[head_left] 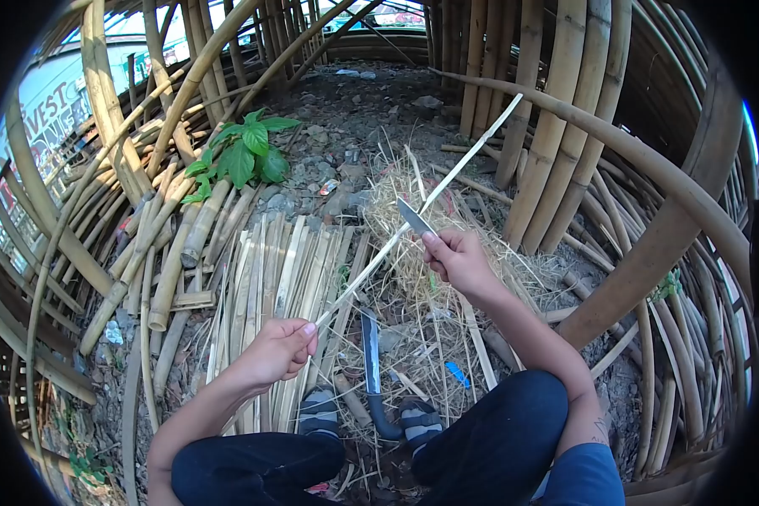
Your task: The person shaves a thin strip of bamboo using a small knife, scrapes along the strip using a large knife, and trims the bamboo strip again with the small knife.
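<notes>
A long, pale bamboo strip (367, 274) slants up and away to the right. Its near end is pinched in my left hand (278, 350), which is closed with the thumb on top. My right hand (458, 260) is closed around the handle of a knife (414, 218), whose blade crosses the strip near its middle and seems to touch it. Most of the handle is hidden in the fist. Between my feet, a larger blade with a dark curved handle, a machete (371, 358), lies on the ground.
Split bamboo slats (270, 278) lie in a pile at front left. Shavings (430, 295) cover the ground ahead. Thick bamboo poles (557, 126) stand at right, and a bent pole (632, 152) arches over that side. A leafy green plant (246, 152) grows beyond the slats.
</notes>
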Motion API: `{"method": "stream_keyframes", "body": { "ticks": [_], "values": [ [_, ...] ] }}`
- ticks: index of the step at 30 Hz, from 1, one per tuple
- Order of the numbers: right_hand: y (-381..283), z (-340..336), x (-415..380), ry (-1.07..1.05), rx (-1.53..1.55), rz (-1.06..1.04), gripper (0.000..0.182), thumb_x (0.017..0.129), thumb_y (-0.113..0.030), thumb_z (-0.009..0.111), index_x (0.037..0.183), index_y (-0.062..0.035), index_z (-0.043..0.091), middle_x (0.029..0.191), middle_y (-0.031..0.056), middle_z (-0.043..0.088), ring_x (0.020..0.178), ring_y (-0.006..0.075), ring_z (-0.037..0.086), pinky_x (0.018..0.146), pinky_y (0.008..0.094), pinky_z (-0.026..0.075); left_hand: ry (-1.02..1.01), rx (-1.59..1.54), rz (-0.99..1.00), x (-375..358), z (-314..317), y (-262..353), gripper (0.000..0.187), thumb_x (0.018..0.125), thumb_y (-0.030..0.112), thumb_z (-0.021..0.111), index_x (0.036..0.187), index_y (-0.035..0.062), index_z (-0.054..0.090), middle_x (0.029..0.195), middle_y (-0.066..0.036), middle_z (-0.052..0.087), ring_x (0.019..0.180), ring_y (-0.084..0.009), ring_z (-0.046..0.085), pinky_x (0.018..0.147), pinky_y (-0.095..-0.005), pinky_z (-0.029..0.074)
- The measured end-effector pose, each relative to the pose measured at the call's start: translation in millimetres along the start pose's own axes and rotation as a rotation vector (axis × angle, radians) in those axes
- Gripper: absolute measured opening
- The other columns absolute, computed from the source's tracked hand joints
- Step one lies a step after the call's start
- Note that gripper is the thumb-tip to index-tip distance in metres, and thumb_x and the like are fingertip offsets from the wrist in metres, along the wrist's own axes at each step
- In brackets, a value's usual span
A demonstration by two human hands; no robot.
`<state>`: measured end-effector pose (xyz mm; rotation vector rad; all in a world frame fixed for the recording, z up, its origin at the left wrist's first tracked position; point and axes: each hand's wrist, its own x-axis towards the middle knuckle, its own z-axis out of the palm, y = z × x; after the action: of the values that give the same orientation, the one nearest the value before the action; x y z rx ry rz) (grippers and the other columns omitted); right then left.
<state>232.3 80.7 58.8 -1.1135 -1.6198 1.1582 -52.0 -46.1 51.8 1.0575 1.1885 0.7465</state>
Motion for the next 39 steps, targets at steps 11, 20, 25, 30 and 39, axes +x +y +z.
{"method": "stream_keyframes", "body": {
  "ticks": [11,20,25,30,39],
  "values": [
    [-8.4,-10.4,-10.9,-0.319,0.206,0.269,0.037,0.095,-0.033,0.053,0.07,-0.0056,0.058,0.051,-0.004,0.043,0.043,0.0033,0.033,0.038,0.0205,0.023,-0.112,-0.043,0.002,-5.8,-9.1,-3.8,0.032,0.101,0.021,0.041,0.076,0.003,0.049,0.053,0.005,0.031,0.041,-0.0035,0.023,0.037,-0.0213,0.017],
    [-7.5,-17.2,-9.6,-0.009,0.041,0.167,0.034,0.09,-0.029,0.062,0.07,-0.0014,0.064,0.053,-0.0008,0.05,0.045,0.0071,0.042,0.042,0.0239,0.03,-0.113,-0.042,0.017,-8.5,-10.1,-2.7,0.035,0.1,0.026,0.044,0.074,0.0039,0.05,0.052,0.004,0.029,0.04,-0.0046,0.021,0.037,-0.0228,0.015],
    [-6.6,-9.0,-7.8,0.175,-0.308,-0.003,0.037,0.089,-0.032,0.062,0.07,0.0,0.066,0.053,0.0013,0.052,0.047,0.0106,0.046,0.045,0.0301,0.034,-0.093,-0.066,0.002,-6.0,-6.3,0.3,0.035,0.1,0.026,0.044,0.073,0.0044,0.049,0.052,0.005,0.028,0.04,-0.0045,0.02,0.036,-0.0229,0.014],
    [-3.0,-43.7,7.7,0.464,-0.348,-0.009,0.042,0.092,-0.034,0.057,0.067,0.0002,0.063,0.052,0.0007,0.05,0.046,0.0088,0.045,0.045,0.0302,0.034,-0.038,-0.104,-0.064,-10.5,-17.8,-3.7,0.034,0.1,0.025,0.043,0.072,0.0049,0.048,0.051,0.005,0.027,0.04,-0.0044,0.019,0.036,-0.0228,0.014],
    [16.1,-13.0,-8.9,-0.153,-0.11,-0.063,0.043,0.097,-0.037,0.049,0.072,-0.0037,0.058,0.058,-0.002,0.047,0.053,0.0065,0.041,0.051,0.025,0.033,0.01,-0.13,-0.018,-6.7,-21.5,-5.8,0.034,0.099,0.024,0.043,0.072,0.0054,0.048,0.052,0.005,0.028,0.04,-0.0045,0.02,0.036,-0.0228,0.013]
  ]
}}
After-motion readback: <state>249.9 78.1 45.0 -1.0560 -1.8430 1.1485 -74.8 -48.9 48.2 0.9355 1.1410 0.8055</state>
